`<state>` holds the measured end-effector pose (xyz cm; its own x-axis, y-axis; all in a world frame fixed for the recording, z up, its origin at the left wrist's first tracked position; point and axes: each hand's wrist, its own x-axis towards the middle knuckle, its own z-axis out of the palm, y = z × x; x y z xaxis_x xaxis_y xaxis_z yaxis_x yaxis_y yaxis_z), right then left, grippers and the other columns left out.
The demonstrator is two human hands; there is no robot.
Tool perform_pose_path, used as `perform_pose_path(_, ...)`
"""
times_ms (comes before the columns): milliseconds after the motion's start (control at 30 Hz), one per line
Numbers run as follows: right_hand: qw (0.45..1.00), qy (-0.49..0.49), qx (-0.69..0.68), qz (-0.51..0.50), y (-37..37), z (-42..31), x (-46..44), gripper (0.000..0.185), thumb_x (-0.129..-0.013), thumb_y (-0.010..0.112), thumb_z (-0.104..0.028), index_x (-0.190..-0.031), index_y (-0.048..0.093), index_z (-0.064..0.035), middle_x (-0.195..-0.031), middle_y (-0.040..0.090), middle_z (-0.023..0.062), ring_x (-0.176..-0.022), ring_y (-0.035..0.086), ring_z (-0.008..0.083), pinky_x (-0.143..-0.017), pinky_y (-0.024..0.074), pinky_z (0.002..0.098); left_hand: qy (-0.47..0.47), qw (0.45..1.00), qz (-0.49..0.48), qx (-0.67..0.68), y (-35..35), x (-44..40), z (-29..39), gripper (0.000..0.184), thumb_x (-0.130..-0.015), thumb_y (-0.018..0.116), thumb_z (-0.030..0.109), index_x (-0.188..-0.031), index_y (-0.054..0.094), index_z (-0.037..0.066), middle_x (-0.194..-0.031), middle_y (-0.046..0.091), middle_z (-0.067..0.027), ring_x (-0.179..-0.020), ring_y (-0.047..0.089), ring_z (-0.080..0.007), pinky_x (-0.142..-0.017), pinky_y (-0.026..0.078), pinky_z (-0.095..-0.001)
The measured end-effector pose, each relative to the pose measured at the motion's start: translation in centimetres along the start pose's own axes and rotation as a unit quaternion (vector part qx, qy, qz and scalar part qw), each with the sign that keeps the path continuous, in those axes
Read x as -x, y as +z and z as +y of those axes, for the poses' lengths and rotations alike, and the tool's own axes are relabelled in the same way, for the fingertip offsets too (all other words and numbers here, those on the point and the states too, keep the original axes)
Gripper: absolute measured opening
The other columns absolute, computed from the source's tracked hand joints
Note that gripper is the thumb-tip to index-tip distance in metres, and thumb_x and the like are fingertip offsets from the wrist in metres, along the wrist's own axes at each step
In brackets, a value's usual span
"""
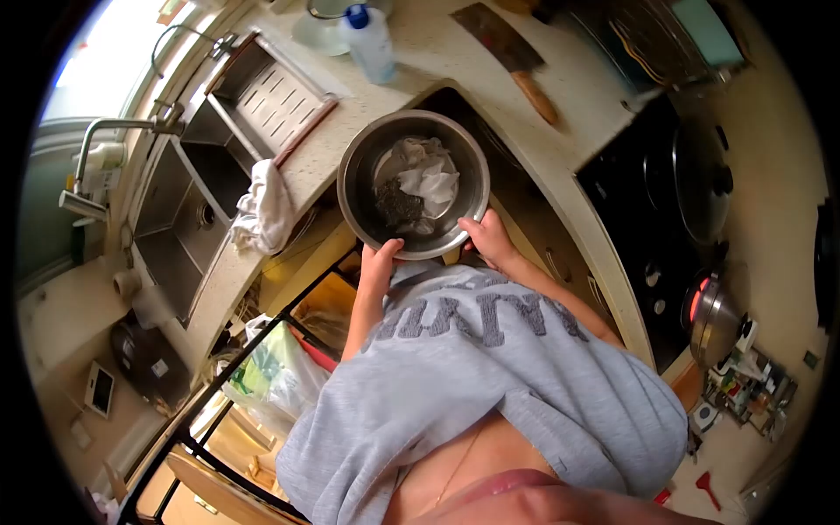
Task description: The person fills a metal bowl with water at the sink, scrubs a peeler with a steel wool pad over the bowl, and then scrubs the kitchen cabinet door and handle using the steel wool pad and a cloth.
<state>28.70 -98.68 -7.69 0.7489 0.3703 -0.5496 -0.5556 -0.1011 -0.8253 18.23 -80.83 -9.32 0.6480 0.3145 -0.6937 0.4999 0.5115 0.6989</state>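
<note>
A round stainless steel bowl [361, 166] is held in front of my body, at the corner of the counter. Inside it lie crumpled, whitish, translucent scraps [433, 185], like thin plastic or wet paper, beside a dark, grainy clump [398, 206] whose kind I cannot make out. My left hand [378, 268] grips the near-left rim, thumb on top. On the near-right rim my right hand [491, 238] is closed the same way. The fingers under the bowl are mostly hidden.
A cleaver [503, 39] lies on the counter beyond the bowl, near a clear bottle [369, 45] with a blue cap. Left is a double sink [179, 219] with a white cloth [262, 210] over its edge. Right is a black stove [630, 188] carrying a lidded pan [700, 179].
</note>
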Motion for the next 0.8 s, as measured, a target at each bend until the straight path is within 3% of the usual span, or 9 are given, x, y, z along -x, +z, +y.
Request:
perform_pose_path(133,1.0,-0.001,-0.006,0.021,-4.5,1.7,3.6,0.016,-0.073,0.051,-0.011,-0.068,0.055,0.0043,-0.058,0.055,0.0052,-0.043,0.049,0.0092,-0.037,0.0405,0.022,-0.01,1.0,-0.002,-0.01,3.6,2.2,-3.1,0.027,-0.07,0.059,0.013,-0.092,0.051,0.0,-0.082,0.057,-0.0071,-0.07,0.054,-0.0165,-0.054,0.042,-0.0271)
perform_pose_path(267,0.995,-0.043,-0.01,0.087,-7.9,3.4,8.1,0.017,-0.075,0.049,-0.012,-0.075,0.054,0.0036,-0.059,0.054,0.0045,-0.042,0.047,0.0092,-0.037,0.04,0.0218,-0.008,0.997,-0.035,-0.072,6.4,4.6,-5.4,0.028,-0.068,0.059,0.015,-0.091,0.05,0.002,-0.074,0.057,-0.0078,-0.049,0.05,-0.0152,-0.038,0.033,-0.0257)
perform_pose_path(367,0.992,-0.04,-0.036,0.117,-8.7,4.7,11.3,0.016,-0.076,0.048,-0.013,-0.075,0.053,0.0022,-0.061,0.054,0.0044,-0.043,0.047,0.009,-0.037,0.04,0.022,-0.019,0.994,-0.048,-0.096,8.4,7.0,-5.3,0.029,-0.068,0.059,0.016,-0.092,0.05,0.001,-0.075,0.057,-0.0079,-0.05,0.05,-0.0155,-0.04,0.035,-0.0266)
perform_pose_path(500,0.982,-0.037,-0.061,0.173,-10.3,8.0,15.1,0.016,-0.078,0.051,-0.013,-0.083,0.05,0.0024,-0.065,0.054,0.0061,-0.044,0.047,0.0096,-0.038,0.0416,0.0224,0.019,0.985,-0.109,-0.131,8.4,6.5,-8.9,0.037,-0.069,0.058,0.009,-0.103,0.046,-0.001,-0.088,0.056,-0.0099,-0.074,0.056,-0.02,-0.055,0.044,-0.0318)
perform_pose_path(533,0.979,-0.034,-0.071,0.188,-10.7,9.2,15.8,0.017,-0.078,0.051,-0.012,-0.085,0.049,0.0025,-0.066,0.054,0.006,-0.044,0.047,0.0096,-0.038,0.0417,0.0225,-0.045,0.979,-0.131,-0.15,9.5,7.9,-8.1,0.038,-0.069,0.058,0.009,-0.103,0.046,-0.001,-0.093,0.054,-0.0104,-0.078,0.055,-0.0208,-0.062,0.045,-0.0323)
perform_pose_path(600,0.971,-0.065,-0.093,0.21,-11.3,10.4,17.9,0.023,-0.077,0.052,-0.012,-0.094,0.045,0.0019,-0.066,0.051,0.0052,-0.044,0.048,0.0103,-0.038,0.0422,0.0229,-0.063,0.971,-0.154,-0.174,10.6,9.4,-8.5,0.038,-0.07,0.057,0.008,-0.105,0.045,0.0,-0.094,0.054,-0.0101,-0.079,0.055,-0.0206,-0.063,0.045,-0.0317)
perform_pose_path(633,0.973,-0.036,-0.112,0.2,-11.9,12.9,18.0,0.026,-0.076,0.053,-0.013,-0.096,0.044,0.0014,-0.067,0.051,0.0047,-0.043,0.048,0.0105,-0.039,0.0428,0.0229,-0.082,0.965,-0.168,-0.183,11.2,10.2,-8.4,0.038,-0.07,0.056,0.007,-0.106,0.045,0.0,-0.094,0.054,-0.0098,-0.079,0.055,-0.0203,-0.063,0.045,-0.0312)
perform_pose_path(800,0.959,-0.034,-0.131,0.251,-14.3,15.2,24.3,0.031,-0.077,0.052,-0.013,-0.103,0.04,-0.0006,-0.068,0.05,0.0027,-0.043,0.048,0.0091,-0.039,0.0429,0.0215,-0.032,0.92,-0.235,-0.311,13.3,12.6,-12.4,0.039,-0.071,0.056,0.011,-0.107,0.046,0.001,-0.093,0.054,-0.0078,-0.079,0.054,-0.0177,-0.063,0.043,-0.029)
